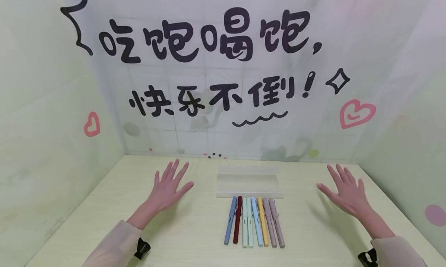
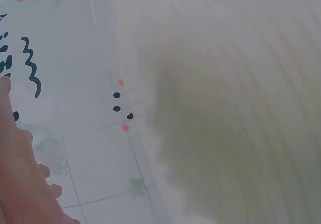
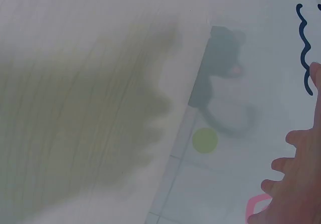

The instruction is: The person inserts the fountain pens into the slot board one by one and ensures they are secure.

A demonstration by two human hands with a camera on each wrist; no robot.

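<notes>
My left hand (image 1: pixel 168 190) is held over the left part of the table with its fingers spread, holding nothing. On the other side, my right hand (image 1: pixel 348 195) is likewise spread, its shadow falling on the wood below. Between the hands lies a row of several capped pens (image 1: pixel 254 222), side by side: blue, dark red, pale green, light blue, yellow and mauve. Just behind their caps sits a clear plastic case (image 1: pixel 249 185). Each wrist view catches part of its own hand at the outer edge, the left hand (image 2: pixel 20 179) and the right hand (image 3: pixel 298 189).
The pale wooden table (image 1: pixel 195 236) ends at a printed cloth backdrop (image 1: pixel 216 139) with black lettering and pink hearts. Cloth side walls (image 1: pixel 52 143) close in the table on the left and right. A black band (image 1: pixel 142 248) shows at the left cuff.
</notes>
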